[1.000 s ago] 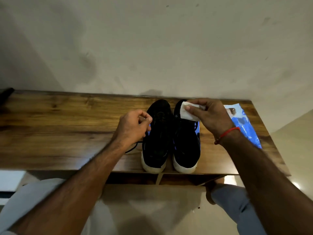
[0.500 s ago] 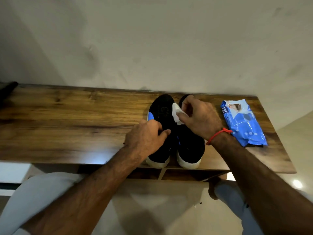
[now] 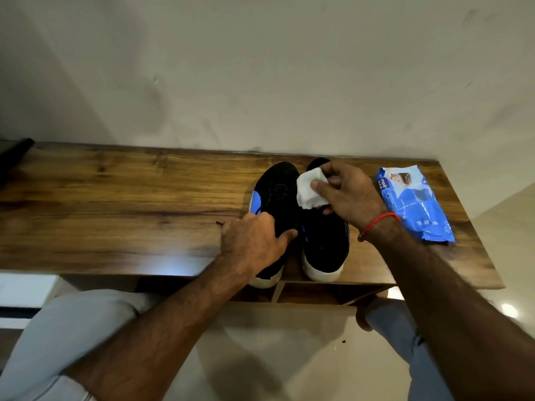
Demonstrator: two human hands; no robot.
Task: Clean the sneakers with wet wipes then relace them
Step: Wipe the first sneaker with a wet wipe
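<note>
Under the right hand (image 3: pixel 351 195), at the far end of the right sneaker (image 3: pixel 324 244), a white wet wipe (image 3: pixel 309 189) is pinched between thumb and fingertips, so this grip is clamped on the wipe. The wipe hangs over the gap between the two toes, touching or nearly touching the black upper; which one it meets I cannot tell.

Nearer the person, the left hand (image 3: pixel 252 244) rests on the left sneaker (image 3: pixel 278 195), its fingers curled over the outer side and its thumb reaching across toward the tongue, a grip that holds the shoe steady. Both sneakers stand side by side on the wooden table (image 3: pixel 115 204), their white heels at the near edge and their long axes running straight away from the person. A lace end (image 3: pixel 219 223) peeps out just left of the left hand.

Judged from this, wiping is in hand and relacing is not yet begun. The coming stroke likely runs along the shoe's length, toe toward heel, back toward the right wrist. The blue wipes pack (image 3: pixel 414 204) lies just beyond the right hand's outer side.
</note>
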